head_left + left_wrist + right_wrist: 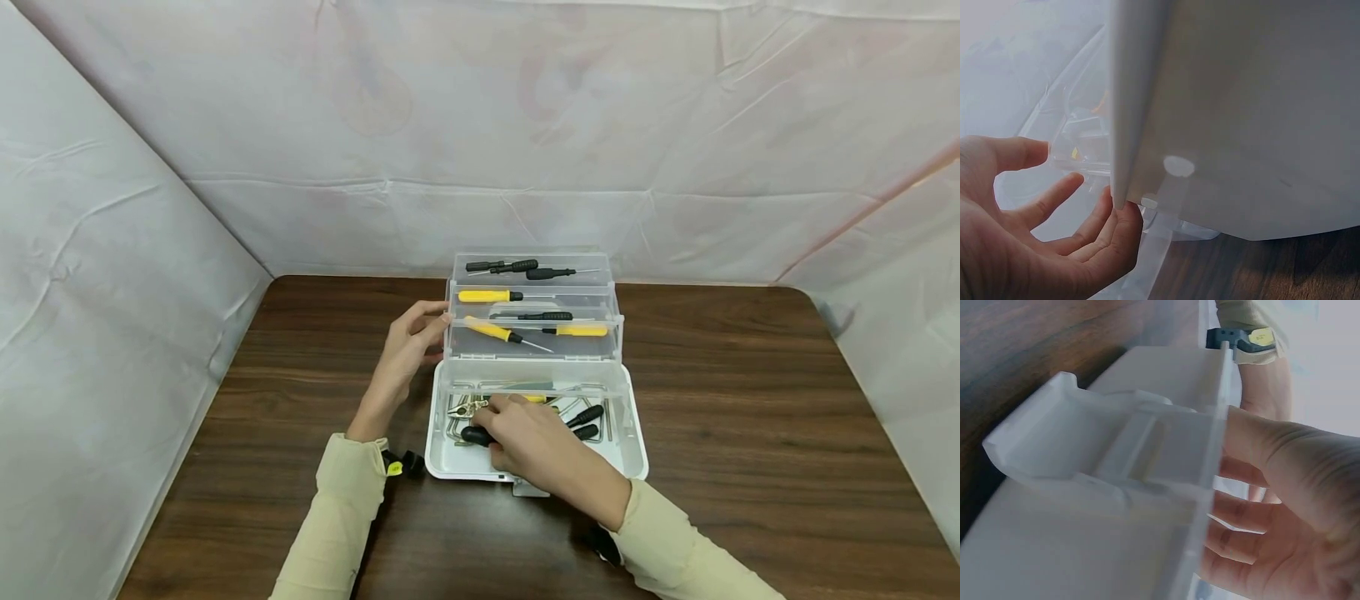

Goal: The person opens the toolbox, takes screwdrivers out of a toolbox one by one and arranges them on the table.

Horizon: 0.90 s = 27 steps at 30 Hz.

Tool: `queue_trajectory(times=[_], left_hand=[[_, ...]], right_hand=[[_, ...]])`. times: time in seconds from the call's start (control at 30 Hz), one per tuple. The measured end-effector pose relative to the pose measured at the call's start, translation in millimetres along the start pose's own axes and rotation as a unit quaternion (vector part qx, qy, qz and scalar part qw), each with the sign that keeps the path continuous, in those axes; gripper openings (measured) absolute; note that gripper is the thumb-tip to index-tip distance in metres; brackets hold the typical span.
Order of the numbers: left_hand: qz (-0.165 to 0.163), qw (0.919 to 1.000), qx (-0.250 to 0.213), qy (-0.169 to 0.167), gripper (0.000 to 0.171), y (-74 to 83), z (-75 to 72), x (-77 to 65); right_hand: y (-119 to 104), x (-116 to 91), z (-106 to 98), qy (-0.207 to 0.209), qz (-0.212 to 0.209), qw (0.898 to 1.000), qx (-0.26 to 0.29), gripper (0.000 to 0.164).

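A white toolbox stands with its clear tiered trays raised behind it. My left hand is at the left side of the trays, fingertips touching the box's edge in the left wrist view, thumb apart. My right hand reaches into the lower compartment, where a black handle sticks out between thumb and fingers; its other end is hidden. Beside these fingers lie pliers, black-handled tools and several hex keys. In the right wrist view the box wall hides the fingertips.
Yellow-handled screwdrivers and black screwdrivers lie in the trays. A white latch juts from the box's front. Brown wooden table surrounds the box, with white sheeting behind.
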<state>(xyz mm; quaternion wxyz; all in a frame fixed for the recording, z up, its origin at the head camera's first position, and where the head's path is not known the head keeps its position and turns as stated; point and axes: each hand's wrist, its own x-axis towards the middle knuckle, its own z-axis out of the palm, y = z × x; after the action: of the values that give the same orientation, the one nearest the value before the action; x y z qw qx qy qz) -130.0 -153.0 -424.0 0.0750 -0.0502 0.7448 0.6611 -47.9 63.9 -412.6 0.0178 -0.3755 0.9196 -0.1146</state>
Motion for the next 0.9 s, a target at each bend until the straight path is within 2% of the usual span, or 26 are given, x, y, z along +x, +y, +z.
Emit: queue_trajectory(times=[0.23,0.47,0.9], left_hand=[[-0.001,1.0000,0.003,0.003,0.037,-0.6,1.0,0.5],[0.000,1.0000,0.006,0.006,0.036,-1.4,0.4,1.5],[-0.001,0.9999,0.009,0.005,0.037,0.2,-0.5,0.2]], right_hand=[[-0.2,-7.8,-14.8,0.005,-0.003,1.000,-0.004,0.026],[2.6,-16.6,-32.9,0.003,0.000,1.000,-0.030,0.029],[26.2,-41.7,-65.6,0.021,0.052,0.998,-0.035,0.027]])
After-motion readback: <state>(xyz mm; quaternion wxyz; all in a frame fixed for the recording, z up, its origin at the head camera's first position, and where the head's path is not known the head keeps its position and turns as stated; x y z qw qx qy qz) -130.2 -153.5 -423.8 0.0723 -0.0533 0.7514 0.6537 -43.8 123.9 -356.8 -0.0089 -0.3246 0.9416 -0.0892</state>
